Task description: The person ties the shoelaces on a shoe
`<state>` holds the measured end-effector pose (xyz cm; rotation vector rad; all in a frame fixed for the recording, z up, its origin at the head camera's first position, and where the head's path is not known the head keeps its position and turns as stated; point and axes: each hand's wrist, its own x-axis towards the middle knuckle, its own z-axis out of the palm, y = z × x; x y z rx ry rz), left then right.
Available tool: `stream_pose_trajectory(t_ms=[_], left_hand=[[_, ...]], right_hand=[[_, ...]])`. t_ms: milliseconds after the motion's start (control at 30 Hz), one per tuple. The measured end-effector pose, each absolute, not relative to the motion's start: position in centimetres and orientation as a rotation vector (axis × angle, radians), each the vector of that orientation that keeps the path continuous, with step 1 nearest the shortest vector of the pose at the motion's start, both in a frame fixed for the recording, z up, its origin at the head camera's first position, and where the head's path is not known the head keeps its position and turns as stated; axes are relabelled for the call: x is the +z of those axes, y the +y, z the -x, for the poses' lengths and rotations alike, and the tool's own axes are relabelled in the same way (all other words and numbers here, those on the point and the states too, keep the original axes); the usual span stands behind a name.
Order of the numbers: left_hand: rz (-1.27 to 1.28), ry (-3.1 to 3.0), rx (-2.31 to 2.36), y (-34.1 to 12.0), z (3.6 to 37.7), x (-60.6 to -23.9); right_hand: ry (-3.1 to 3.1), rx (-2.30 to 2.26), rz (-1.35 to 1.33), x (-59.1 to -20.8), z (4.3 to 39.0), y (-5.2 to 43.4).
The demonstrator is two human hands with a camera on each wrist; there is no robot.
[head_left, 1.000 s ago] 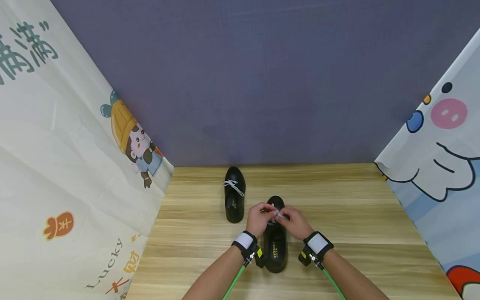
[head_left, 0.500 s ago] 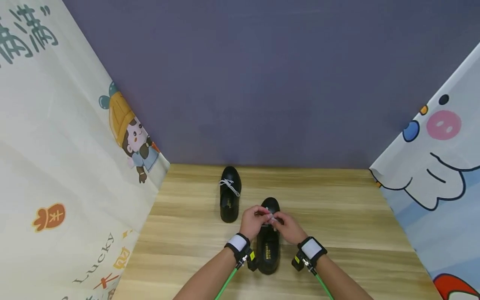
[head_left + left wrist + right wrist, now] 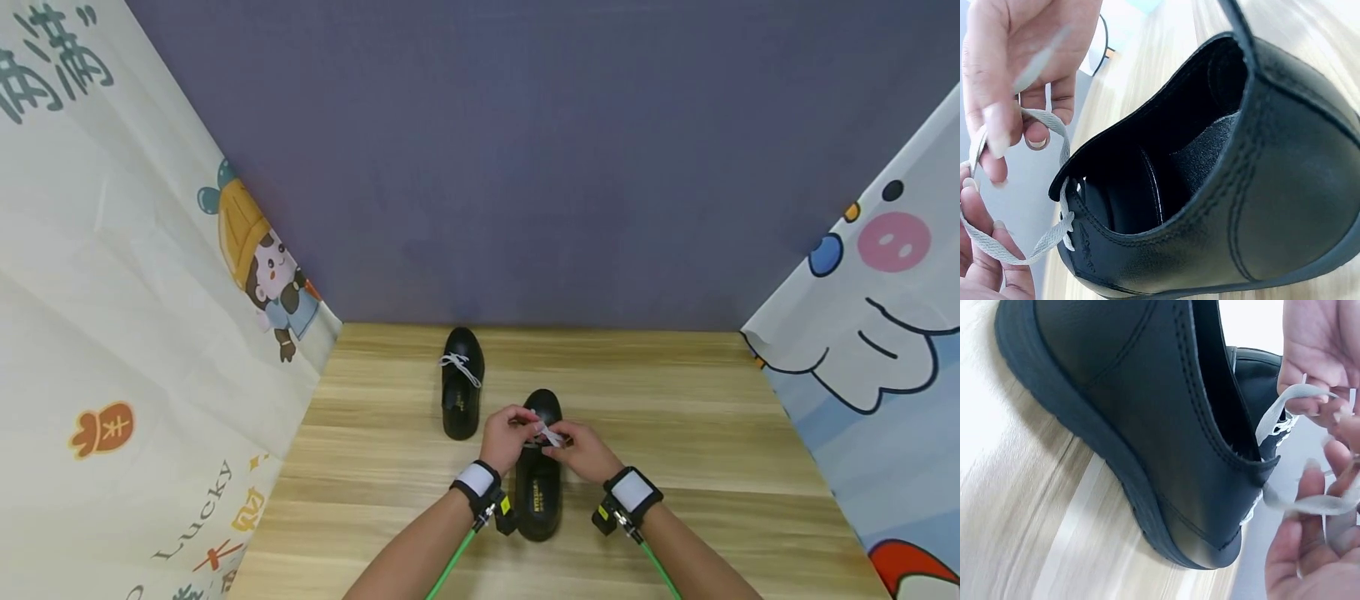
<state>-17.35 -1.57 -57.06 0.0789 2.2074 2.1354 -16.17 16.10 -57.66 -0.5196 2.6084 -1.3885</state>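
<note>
The black shoe [image 3: 536, 475] stood upright on the wooden surface [image 3: 652, 408], toe pointing away from the person. The left hand [image 3: 504, 437] and right hand [image 3: 587, 452] were positioned close together above its lacing, each pinching the white lace [image 3: 552, 436]. Only the head view included the second shoe [image 3: 461, 404], located ahead and to the left, and the gold lettering [image 3: 537, 497] on the insole. The left wrist view exposed the lace curving between the hands and the shoe. The right wrist view exposed the sole's ridged edge [image 3: 1125, 472].
</note>
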Motion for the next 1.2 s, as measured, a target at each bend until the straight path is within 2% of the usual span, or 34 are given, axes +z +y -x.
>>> stream_pose_trajectory(t_ms=[367, 500, 900, 1200], left_hand=[[-0.027, 2.213, 2.092, -2.0, 17.6, -57.2], [-0.025, 2.227, 2.066, -2.1, 17.6, -57.4], [-0.186, 2.464, 1.858, -3.3, 17.1, -59.6], [-0.344, 2.733, 1.66, -7.7, 17.0, -61.2]], right_hand=[[2.683, -1.45, 0.84, -57.7, 15.9, 17.2], [2.785, -1.451, 0.873, -58.0, 15.8, 17.3], [2.983, -1.398, 0.697, -59.6, 15.3, 18.0], [3.061, -1.299, 0.493, -59.8, 15.0, 21.3]])
